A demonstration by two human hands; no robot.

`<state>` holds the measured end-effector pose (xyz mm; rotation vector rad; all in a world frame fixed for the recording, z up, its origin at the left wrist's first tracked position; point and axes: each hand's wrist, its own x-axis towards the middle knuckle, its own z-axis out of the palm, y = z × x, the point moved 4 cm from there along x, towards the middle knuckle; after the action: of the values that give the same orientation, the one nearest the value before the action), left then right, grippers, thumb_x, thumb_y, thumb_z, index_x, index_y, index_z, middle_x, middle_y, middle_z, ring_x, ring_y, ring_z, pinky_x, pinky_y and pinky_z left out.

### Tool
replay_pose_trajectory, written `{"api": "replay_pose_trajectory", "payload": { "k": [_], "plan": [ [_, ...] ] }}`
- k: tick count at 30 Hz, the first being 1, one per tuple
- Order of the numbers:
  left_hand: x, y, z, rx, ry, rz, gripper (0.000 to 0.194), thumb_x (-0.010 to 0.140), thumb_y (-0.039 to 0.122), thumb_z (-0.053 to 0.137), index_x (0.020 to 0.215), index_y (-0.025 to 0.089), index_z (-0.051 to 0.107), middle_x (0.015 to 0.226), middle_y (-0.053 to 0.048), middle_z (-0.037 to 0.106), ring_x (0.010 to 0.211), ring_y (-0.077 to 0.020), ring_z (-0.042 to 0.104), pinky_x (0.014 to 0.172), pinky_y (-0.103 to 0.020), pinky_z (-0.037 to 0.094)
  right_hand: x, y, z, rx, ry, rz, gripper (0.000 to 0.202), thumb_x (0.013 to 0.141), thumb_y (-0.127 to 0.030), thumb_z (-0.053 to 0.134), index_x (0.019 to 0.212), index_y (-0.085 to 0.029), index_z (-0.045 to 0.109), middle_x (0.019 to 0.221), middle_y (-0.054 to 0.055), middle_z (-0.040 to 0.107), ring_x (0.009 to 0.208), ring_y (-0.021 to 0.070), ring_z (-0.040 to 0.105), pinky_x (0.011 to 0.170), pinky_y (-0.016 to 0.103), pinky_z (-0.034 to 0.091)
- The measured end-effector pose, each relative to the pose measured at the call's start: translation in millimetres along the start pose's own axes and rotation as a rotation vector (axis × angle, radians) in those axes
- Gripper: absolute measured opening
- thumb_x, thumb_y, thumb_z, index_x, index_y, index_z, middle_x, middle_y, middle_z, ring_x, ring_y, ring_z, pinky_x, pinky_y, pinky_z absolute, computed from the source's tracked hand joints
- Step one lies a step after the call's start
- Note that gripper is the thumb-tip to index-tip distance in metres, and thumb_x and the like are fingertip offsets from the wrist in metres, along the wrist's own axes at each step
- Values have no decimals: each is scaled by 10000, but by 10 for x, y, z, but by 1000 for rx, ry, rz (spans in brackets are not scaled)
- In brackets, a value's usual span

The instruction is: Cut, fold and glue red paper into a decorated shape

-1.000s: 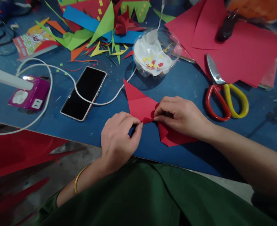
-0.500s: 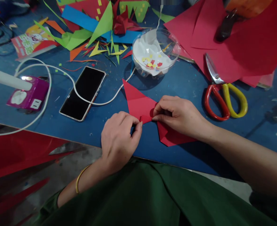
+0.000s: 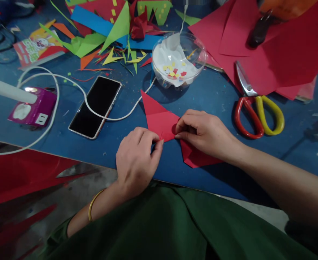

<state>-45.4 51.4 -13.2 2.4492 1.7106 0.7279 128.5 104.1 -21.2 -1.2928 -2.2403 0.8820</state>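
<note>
A folded sheet of red paper point(image 3: 159, 118) lies near the table's front edge, one pointed corner aimed up and left. My left hand point(image 3: 137, 159) pinches its lower edge between thumb and fingers. Just to the right, my right hand point(image 3: 204, 131) is closed on the same paper, thumb against bent fingers. Beneath the right hand and wrist, more folded red paper point(image 3: 195, 157) shows; whether it joins the first part is hidden by the hand.
Red-and-yellow-handled scissors point(image 3: 252, 108) lie right of my hands. A clear plastic bowl point(image 3: 199, 68) with paper bits stands behind. On the left are a phone point(image 3: 95, 108), a white cable point(image 3: 126, 116) and a purple box point(image 3: 41, 106). Coloured paper scraps point(image 3: 94, 45) and red sheets point(image 3: 256, 54) lie farther back.
At the left fingertips, the small raised flap on the paper's lower edge now looks flatter, with a thin line there. Both hands keep nearly the same place and grip.
</note>
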Motion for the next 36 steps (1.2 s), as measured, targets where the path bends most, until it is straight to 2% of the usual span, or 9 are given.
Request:
{"api": "replay_pose_trajectory", "payload": {
  "k": [4,8,12,15,18,21,25,31,36],
  "plan": [
    [-27,83,-2,60,23,256,225,954,98,524,1080,151,704,1013,-68,739,859,-229,630,692,-361,434,2,-2,10,-8,2,-5,107,820,-100,707,791,-189,655,816,-8,647,738,128,567,737,288,386],
    [-58,167,6,176,-54,410,295,969,87,461,1128,136,705,1002,-54,753,851,-237,615,680,-375,400,9,10,19,-12,12,-13,95,830,-127,690,776,-190,645,818,0,649,744,134,580,742,296,411],
    [-104,239,7,246,-168,429,371,922,124,496,1252,53,652,1066,-104,732,912,-268,615,733,-405,418,-16,18,-43,84,15,-26,71,881,-189,626,822,-197,666,869,25,688,806,159,634,753,308,475],
    [-139,270,7,228,-187,417,433,897,162,503,1286,19,626,1128,-123,716,943,-278,612,755,-422,429,-94,-10,-131,120,40,-60,204,951,-251,526,1072,-216,687,1012,47,748,922,190,688,844,355,518],
    [-160,274,12,221,-164,402,411,886,159,506,1249,32,649,1104,-115,720,927,-271,608,753,-424,432,-218,-108,-161,-32,37,-265,352,987,-257,428,1273,-207,626,1185,78,739,1101,227,675,986,432,476],
    [-171,267,16,218,-150,394,375,896,151,500,1216,41,664,1092,-111,723,933,-264,606,764,-420,436,-345,-168,-106,-193,20,-476,413,984,-285,410,1323,-143,597,1262,135,704,1208,265,629,1048,473,438],
    [-188,265,18,216,-144,386,393,908,146,490,1252,37,644,1140,-112,720,956,-263,604,772,-416,440,-436,-161,-16,-370,21,-601,508,983,-358,411,1367,-56,546,1294,201,674,1255,307,598,1076,516,424],
    [-230,271,11,225,-111,377,425,960,248,506,1311,35,614,1218,-125,721,1017,-266,612,808,-421,443,-448,-159,15,-484,17,-623,572,990,-437,378,1362,-33,537,1253,215,690,1221,327,618,1070,543,438],
    [-304,144,-28,243,-85,399,440,980,360,546,1347,125,611,1340,-64,682,1026,-254,636,871,-428,437,-438,-147,-10,-458,32,-606,558,988,-455,381,1382,-85,523,1224,182,708,1213,306,623,1104,523,411]
  ]
}}
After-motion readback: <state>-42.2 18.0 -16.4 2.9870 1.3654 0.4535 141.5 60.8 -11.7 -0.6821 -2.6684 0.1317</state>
